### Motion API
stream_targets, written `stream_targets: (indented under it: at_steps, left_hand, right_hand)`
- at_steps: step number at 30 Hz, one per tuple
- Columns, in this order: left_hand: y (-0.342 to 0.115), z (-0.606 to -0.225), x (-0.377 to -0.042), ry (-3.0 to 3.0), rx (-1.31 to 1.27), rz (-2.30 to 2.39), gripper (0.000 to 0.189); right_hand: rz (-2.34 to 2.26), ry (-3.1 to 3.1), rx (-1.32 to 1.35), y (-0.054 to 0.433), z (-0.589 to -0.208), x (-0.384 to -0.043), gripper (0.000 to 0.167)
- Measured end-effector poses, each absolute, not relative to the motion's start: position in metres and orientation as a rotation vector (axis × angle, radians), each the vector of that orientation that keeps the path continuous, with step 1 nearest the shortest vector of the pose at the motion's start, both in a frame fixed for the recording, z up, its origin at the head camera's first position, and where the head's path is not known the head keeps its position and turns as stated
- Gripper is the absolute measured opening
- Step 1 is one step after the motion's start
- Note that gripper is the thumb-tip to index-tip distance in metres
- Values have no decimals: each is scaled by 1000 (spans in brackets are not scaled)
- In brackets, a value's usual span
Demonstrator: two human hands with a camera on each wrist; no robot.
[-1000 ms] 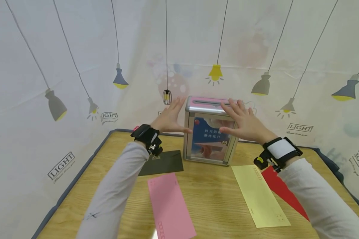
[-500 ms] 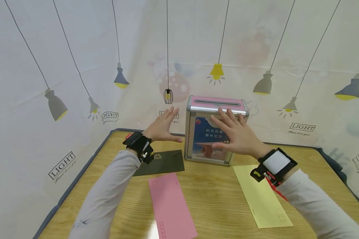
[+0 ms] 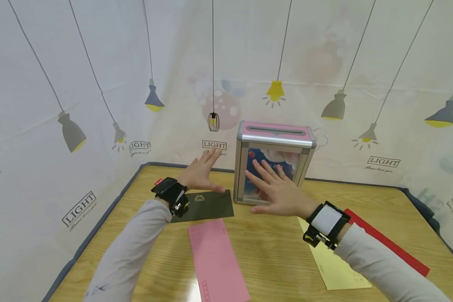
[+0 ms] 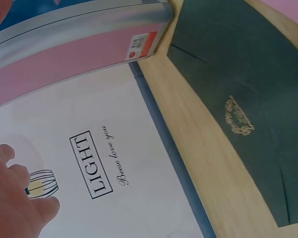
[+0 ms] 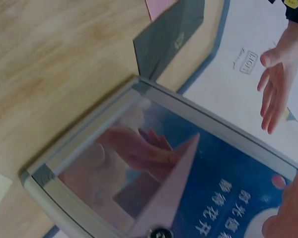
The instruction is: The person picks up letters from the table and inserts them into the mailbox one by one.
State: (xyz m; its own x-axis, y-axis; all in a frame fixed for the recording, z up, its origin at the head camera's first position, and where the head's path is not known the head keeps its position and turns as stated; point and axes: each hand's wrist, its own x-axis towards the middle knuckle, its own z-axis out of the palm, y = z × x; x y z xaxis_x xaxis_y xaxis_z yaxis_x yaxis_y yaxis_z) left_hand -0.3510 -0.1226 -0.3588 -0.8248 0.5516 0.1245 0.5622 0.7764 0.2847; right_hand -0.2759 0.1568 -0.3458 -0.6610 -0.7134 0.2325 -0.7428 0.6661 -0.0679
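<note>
My left hand (image 3: 201,171) hovers with fingers extended above the dark green envelope (image 3: 211,205), left of the box. In front of the box my right hand (image 3: 277,191) is spread wide and holds nothing. The pink and silver letter box (image 3: 275,137) stands upright at the back of the table, a slot in its top and a clear front over a blue printed picture. Its front also fills much of the right wrist view, with a small round lock (image 5: 160,233) low in the frame. A gold emblem (image 4: 238,116) marks the green envelope in the left wrist view.
A pink envelope (image 3: 219,260) lies front centre on the wooden table (image 3: 272,251). At the right a yellow envelope (image 3: 337,268) and a red envelope (image 3: 392,243) lie partly under my right forearm. Behind is a white cloth (image 3: 181,42) printed with lamps.
Both hands have come down and back from beside the box's top. My right hand has also shifted left across the box front. The box and envelopes stay in place.
</note>
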Motion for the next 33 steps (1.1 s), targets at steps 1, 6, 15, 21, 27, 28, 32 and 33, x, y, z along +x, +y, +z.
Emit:
stream_targets:
  at_steps: [1,6,15,21,27,28,32,33]
  left_hand:
    - [-124,-361,-351,-2931,-923,-480,116]
    - [-127,-374,-348,-2955,-924,-467,116]
    - [-129,-395,-346,-2966,-960,-433,115]
    - [-134,-411,-347,-3002,-940,-429,113]
    - [-142,-431,-350,-3050,-903,-436,113]
    - [-143,-434,-351,-3051,-899,-439,113]
    - [-144,-443,-353,-3078,-871,-441,113]
    - [-144,-444,-353,-3085,-866,-444,113]
  right_hand:
    - [234,-2697,1201,155,-349,-275,90]
    - [251,-2689,1248,146,-363,-275,93]
    - [296,-2709,1277,141,-381,-274,92]
    - [318,-2709,1303,139,-394,-270,92]
    - [326,-2763,1325,138,-408,-264,90]
    - [329,-2768,1328,138,-410,-264,90]
    - [298,-2764,1340,138,-417,-263,91]
    - [289,-2759,1344,137,-418,-263,90]
